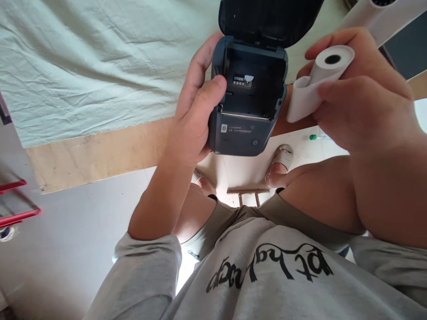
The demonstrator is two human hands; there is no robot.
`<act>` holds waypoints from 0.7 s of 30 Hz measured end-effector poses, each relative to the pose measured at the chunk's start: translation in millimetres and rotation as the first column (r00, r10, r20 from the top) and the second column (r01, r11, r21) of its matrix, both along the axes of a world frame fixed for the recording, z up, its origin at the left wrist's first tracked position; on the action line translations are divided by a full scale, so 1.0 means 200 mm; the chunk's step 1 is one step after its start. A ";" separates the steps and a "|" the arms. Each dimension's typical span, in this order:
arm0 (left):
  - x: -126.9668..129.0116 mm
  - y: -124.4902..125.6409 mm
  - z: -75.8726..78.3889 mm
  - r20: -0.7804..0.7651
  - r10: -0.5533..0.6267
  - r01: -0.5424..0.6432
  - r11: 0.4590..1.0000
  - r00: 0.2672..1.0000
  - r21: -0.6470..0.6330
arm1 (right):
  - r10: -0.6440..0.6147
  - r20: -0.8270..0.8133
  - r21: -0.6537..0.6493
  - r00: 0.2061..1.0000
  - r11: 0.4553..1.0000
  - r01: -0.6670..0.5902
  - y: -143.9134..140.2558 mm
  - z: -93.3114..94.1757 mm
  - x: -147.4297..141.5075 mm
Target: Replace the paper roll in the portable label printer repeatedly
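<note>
Printer (245,106), small dark label unit, lid flipped open, paper bay exposed and unloaded, held in mid-air above the person's lap. Left hand (193,115) wraps its left side, thumb pressed on the bay's edge. Right hand (360,93) pinches a white paper roll (322,78) just right of the printer, loose end hanging. Beyond: wooden table edge (96,153), pale green cloth (93,62).

Left hand (195,120) grips the dark printer (248,113) by its side, lid (267,18) open, paper bay exposed. Right hand (363,93) holds a white paper roll (320,78), loose end hanging, just beside the printer.
</note>
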State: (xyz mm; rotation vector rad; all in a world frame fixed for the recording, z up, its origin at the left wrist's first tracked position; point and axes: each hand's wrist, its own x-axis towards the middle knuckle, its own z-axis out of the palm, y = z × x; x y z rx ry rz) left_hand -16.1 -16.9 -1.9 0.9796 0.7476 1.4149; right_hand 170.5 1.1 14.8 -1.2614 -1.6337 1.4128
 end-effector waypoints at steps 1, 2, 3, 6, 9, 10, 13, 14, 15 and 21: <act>0.00 0.00 0.00 0.002 -0.007 0.007 1.000 1.000 0.001 | -0.011 -0.003 0.015 1.000 1.000 0.011 0.00 0.00 -0.01; 0.00 0.00 0.00 0.003 -0.016 0.016 1.000 1.000 0.000 | -0.027 0.022 0.069 0.999 0.997 0.026 0.00 0.00 -0.01; -0.01 0.00 -0.01 0.001 -0.024 0.024 1.000 1.000 -0.001 | -0.055 0.072 0.162 0.996 0.986 0.043 0.00 0.00 -0.01; -0.01 0.01 -0.01 -0.016 -0.019 0.019 1.000 1.000 0.006 | -0.177 0.286 0.467 0.942 0.884 0.025 0.00 0.00 -0.01; -0.01 0.00 -0.01 -0.039 -0.008 0.008 1.000 0.999 0.000 | -0.299 0.409 0.605 0.862 0.796 -0.011 0.00 0.00 0.01; -0.01 0.00 -0.01 -0.044 -0.010 0.009 1.000 0.999 -0.003 | -0.330 0.406 0.630 0.852 0.777 0.001 0.00 0.00 0.01; -0.01 0.00 -0.01 -0.043 -0.012 0.012 1.000 0.999 0.002 | -0.352 0.411 0.634 0.841 0.773 0.013 0.00 -0.01 0.00; -0.01 0.00 -0.02 -0.041 -0.013 0.013 1.000 0.999 0.001 | -0.343 0.450 0.626 0.824 0.780 -0.017 0.00 -0.01 0.00; -0.01 0.00 -0.02 -0.042 -0.013 0.013 1.000 0.999 0.003 | -0.327 0.503 0.617 0.800 0.784 -0.068 0.00 -0.02 0.00; -0.01 0.01 -0.02 -0.119 -0.011 0.010 1.000 0.993 -0.008 | -0.319 0.604 0.634 0.731 0.748 -0.197 0.00 -0.03 -0.01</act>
